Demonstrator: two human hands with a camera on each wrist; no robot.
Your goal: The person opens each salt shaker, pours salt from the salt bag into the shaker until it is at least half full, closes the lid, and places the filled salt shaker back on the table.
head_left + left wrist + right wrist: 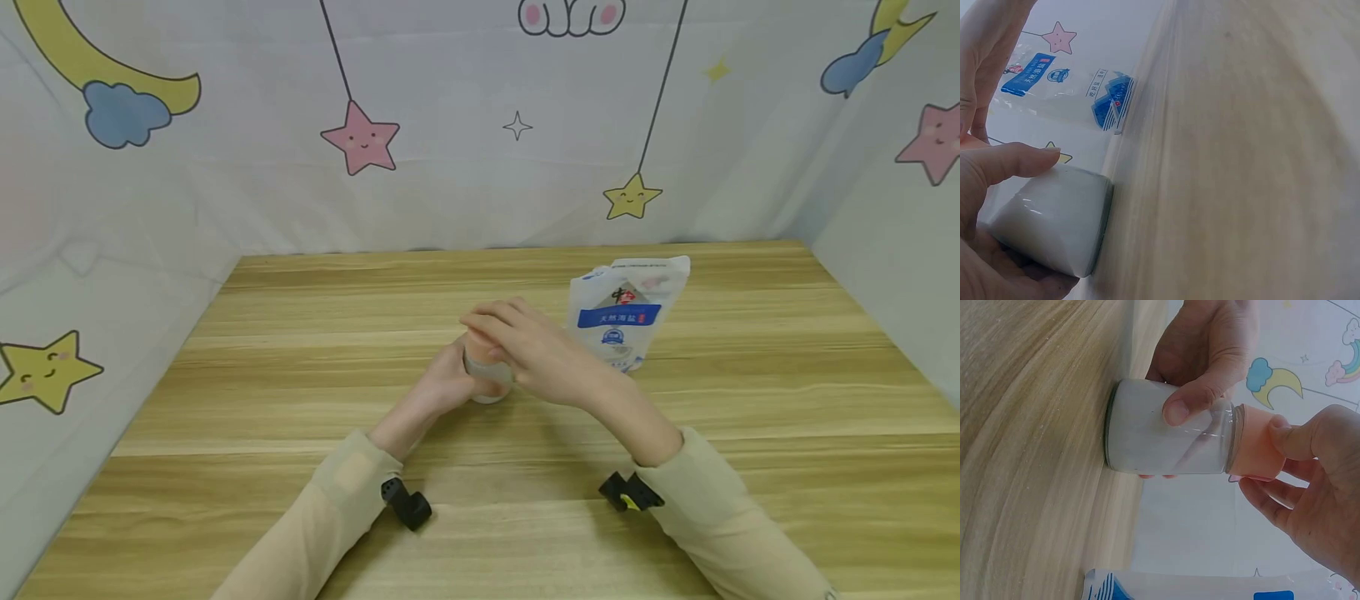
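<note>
A clear glass jar [1141,437] with white contents stands upright on the table. My left hand [446,379] grips the jar's body, its thumb laid along the near side in the right wrist view. An orange-pink lid [1257,444] sits on the jar's mouth. Thumb and fingers of my right hand [1329,481] pinch the lid from its sides. In the left wrist view the jar [1057,219] shows its lower part, while the lid is mostly hidden by the hand.
Behind and to the right of the jar stands a white salt pouch [622,312] with a blue band. The wooden table [337,300] ends at a white curtain [450,200] printed with stars and moons. Small black devices [407,503] are worn at both wrists.
</note>
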